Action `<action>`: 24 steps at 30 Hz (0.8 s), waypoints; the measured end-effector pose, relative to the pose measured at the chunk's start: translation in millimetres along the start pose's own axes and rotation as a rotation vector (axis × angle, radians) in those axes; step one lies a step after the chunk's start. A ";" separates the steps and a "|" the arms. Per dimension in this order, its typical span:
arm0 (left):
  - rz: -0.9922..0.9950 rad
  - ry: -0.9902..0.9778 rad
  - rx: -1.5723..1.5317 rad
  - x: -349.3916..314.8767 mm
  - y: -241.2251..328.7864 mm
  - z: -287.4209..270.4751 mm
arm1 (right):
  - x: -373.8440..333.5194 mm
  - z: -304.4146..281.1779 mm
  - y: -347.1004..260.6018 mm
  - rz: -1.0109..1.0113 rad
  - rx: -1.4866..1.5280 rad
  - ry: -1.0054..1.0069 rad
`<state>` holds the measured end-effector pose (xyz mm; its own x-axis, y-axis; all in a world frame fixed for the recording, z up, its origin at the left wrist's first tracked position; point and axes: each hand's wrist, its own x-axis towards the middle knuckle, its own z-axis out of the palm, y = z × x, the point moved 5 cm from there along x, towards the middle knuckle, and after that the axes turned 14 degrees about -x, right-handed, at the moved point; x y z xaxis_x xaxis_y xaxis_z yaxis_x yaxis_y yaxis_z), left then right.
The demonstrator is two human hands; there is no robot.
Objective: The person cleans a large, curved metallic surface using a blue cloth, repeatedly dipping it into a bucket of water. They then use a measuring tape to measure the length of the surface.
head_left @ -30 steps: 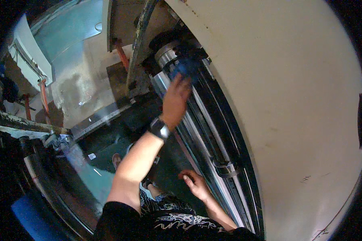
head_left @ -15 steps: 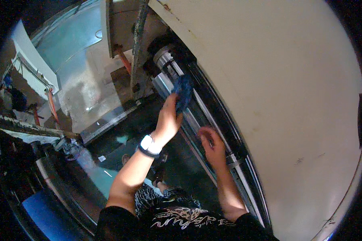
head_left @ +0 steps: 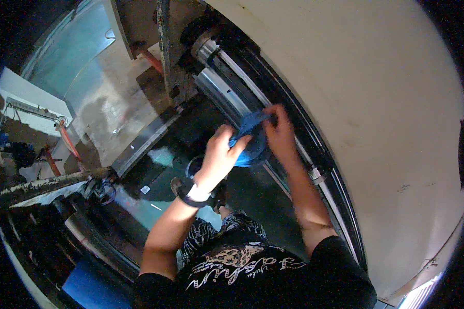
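A crumpled blue sheet (head_left: 253, 151) hangs between my two hands, over the dark gap beside the metal rollers. Whether it is cloth or thin plastic film I cannot tell. My left hand (head_left: 217, 154), with a dark band at its wrist, pinches the sheet's left side between thumb and fingers. Higher up and to the right, my right hand (head_left: 279, 133) grips the upper right corner, its fingertips slightly blurred. Just beyond the sheet lies a shiny metal roller (head_left: 222, 91), part of the machine.
A large pale machine panel (head_left: 366, 118) fills the right side, with long metal rods (head_left: 294, 147) along its edge. Rusty frame bars (head_left: 46, 184) and dark rollers (head_left: 95, 232) stand at the lower left. A blue sheet-like surface (head_left: 95, 286) is at the bottom left.
My right hand has moved up and taken hold of the sheet. The sheet, bunched at my left fingers before, is now spread between both hands and lower in view.
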<state>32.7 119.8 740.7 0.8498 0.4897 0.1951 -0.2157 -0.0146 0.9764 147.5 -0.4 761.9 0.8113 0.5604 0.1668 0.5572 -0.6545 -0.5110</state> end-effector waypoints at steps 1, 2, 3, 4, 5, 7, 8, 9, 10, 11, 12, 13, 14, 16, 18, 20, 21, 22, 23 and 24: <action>-0.008 0.022 -0.032 7.4 -21.5 6.6 | 19.8 1.6 3.7 0.009 -0.102 0.120; -0.012 0.062 -0.113 15.4 -28.2 12.8 | 41.4 6.7 3.6 0.026 -0.162 0.116; -0.011 0.092 -0.207 22.8 -29.8 20.3 | 59.8 3.8 1.9 0.047 -0.237 0.122; -0.013 0.082 -0.210 28.1 -35.2 26.0 | 74.1 9.5 3.4 0.000 -0.285 0.069; -0.017 0.071 -0.213 33.3 -40.1 30.7 | 85.4 16.7 5.0 -0.044 -0.332 0.013; -0.030 0.065 -0.218 39.2 -49.2 34.7 | 95.0 24.6 9.6 -0.050 -0.431 -0.068; -0.046 0.071 -0.210 40.8 -52.3 33.3 | 97.4 29.3 9.1 -0.010 -0.473 -0.099; -0.062 0.077 -0.203 42.9 -55.6 31.5 | 100.1 35.0 9.2 0.028 -0.516 -0.129; -0.088 0.065 -0.200 45.8 -59.7 29.9 | 104.8 40.4 7.2 -0.015 -0.554 -0.073; -0.112 0.044 -0.198 48.9 -59.0 27.1 | 108.4 43.9 3.2 -0.053 -0.593 -0.013; -0.136 0.022 -0.196 51.5 -60.1 25.1 | 111.7 46.9 -1.7 -0.091 -0.633 0.048; -0.156 0.040 -0.222 54.2 -64.0 22.3 | 117.0 52.8 -1.4 -0.053 -0.646 -0.008; -0.173 0.064 -0.239 59.1 -67.9 16.1 | 126.7 57.1 -15.5 -0.022 -0.650 -0.062; -0.124 0.109 -0.255 63.6 -68.6 7.5 | 130.3 61.0 -23.3 -0.016 -0.667 -0.103; -0.115 0.033 -0.270 57.7 -65.3 14.1 | 120.6 48.9 -26.3 -0.067 -0.708 -0.067; -0.219 -0.085 -0.241 43.9 -68.9 24.6 | 102.3 40.7 -20.4 -0.059 -0.728 -0.030; -0.109 -0.039 -0.301 42.0 -65.7 23.8 | 97.4 40.2 -18.0 -0.055 -0.736 -0.013; -0.186 -0.042 -0.320 40.8 -73.5 24.7 | 102.4 45.7 -15.8 -0.035 -0.706 -0.002; -0.265 -0.063 -0.346 42.7 -71.7 27.0 | 108.7 49.2 -12.0 0.000 -0.686 0.014; -0.253 -0.009 -0.338 48.3 -70.9 20.9 | 114.1 54.9 -14.1 0.026 -0.655 0.024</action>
<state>99.1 126.3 682.9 0.9003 0.4330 -0.0449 -0.1435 0.3926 0.9085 222.5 100.7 741.9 0.8252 0.5338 0.1844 0.5239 -0.8455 0.1030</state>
